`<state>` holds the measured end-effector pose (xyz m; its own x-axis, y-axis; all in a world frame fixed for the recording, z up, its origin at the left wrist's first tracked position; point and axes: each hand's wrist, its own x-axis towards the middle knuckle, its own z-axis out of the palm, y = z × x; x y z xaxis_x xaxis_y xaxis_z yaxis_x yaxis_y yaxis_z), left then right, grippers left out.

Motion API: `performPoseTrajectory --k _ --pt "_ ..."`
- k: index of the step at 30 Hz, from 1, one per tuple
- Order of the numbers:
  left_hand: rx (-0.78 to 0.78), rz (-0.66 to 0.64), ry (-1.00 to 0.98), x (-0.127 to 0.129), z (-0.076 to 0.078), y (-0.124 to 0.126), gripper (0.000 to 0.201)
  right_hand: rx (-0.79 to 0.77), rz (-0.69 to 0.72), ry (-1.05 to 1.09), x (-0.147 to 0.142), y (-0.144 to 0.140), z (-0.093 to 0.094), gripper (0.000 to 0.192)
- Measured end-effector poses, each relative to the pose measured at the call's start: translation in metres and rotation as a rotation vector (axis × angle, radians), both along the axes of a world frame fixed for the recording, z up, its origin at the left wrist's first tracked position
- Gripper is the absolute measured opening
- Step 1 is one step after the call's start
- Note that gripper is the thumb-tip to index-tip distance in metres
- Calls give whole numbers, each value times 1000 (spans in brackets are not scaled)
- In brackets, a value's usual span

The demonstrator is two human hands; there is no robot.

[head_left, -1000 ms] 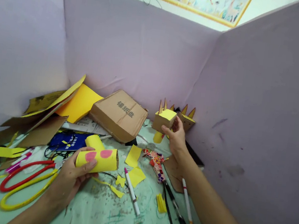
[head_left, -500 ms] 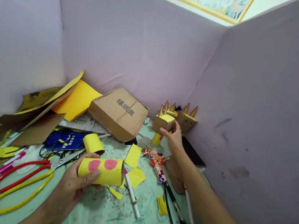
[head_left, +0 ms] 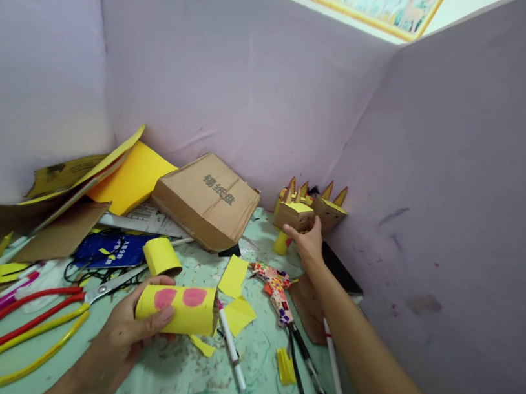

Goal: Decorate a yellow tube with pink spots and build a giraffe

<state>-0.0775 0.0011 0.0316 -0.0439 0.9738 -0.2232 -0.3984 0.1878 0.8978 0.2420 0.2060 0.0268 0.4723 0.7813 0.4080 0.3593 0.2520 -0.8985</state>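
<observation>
My left hand [head_left: 126, 337] grips a yellow paper tube with two pink spots [head_left: 179, 308], held on its side just above the green table. My right hand [head_left: 306, 242] reaches to the far corner and its fingers touch a small cardboard box with a yellow top and pointed ears [head_left: 294, 215], which stands on a short yellow tube [head_left: 280, 243]. A second eared cardboard box [head_left: 328, 210] sits right behind it against the partition. Whether the fingers still pinch the box is unclear.
Red-and-yellow scissors [head_left: 23, 333], a loose yellow tube [head_left: 162, 256], a white marker [head_left: 232, 349], a patterned glue gun [head_left: 276, 285], a flat cardboard carton [head_left: 206, 199], yellow paper scraps [head_left: 235, 276] and card sheets [head_left: 131, 178] litter the table. Lilac partitions [head_left: 240, 83] enclose three sides.
My right hand lowered the eared box toward the far corner, beside the other eared box. My left hand carried the pink-spotted tube a little to the right.
</observation>
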Motion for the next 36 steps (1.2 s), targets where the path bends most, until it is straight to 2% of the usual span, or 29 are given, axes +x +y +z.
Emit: performPoseTrajectory --k 4,8,11,13,15,18,23,27,31,36 --pt "-7 31 -57 2 4 0 55 -31 -36 -69 -4 -15 14 114" --pt "-40 96 -127 3 9 2 43 35 -100 -87 -17 -47 32 101" --pt "-79 164 -167 4 10 4 34 103 -82 -65 -24 -89 42 80" --pt "-93 185 -171 4 10 4 33 161 -16 -31 -25 -123 45 60" --pt "-93 160 -160 5 10 3 35 71 66 -36 -23 -155 43 36" --pt "-101 139 -147 9 11 -1 34 -87 75 -132 -15 -187 33 25" --pt "-151 185 -137 18 16 -4 30 -269 -112 -392 11 -199 25 29" --pt "-148 192 -138 22 17 -3 35 -466 -118 -515 31 -203 28 20" --pt "-147 216 -170 20 13 -1 34 -657 -142 -605 37 -206 28 18" --pt "-157 191 -214 18 14 0 25 -749 -130 -653 32 -201 27 21"
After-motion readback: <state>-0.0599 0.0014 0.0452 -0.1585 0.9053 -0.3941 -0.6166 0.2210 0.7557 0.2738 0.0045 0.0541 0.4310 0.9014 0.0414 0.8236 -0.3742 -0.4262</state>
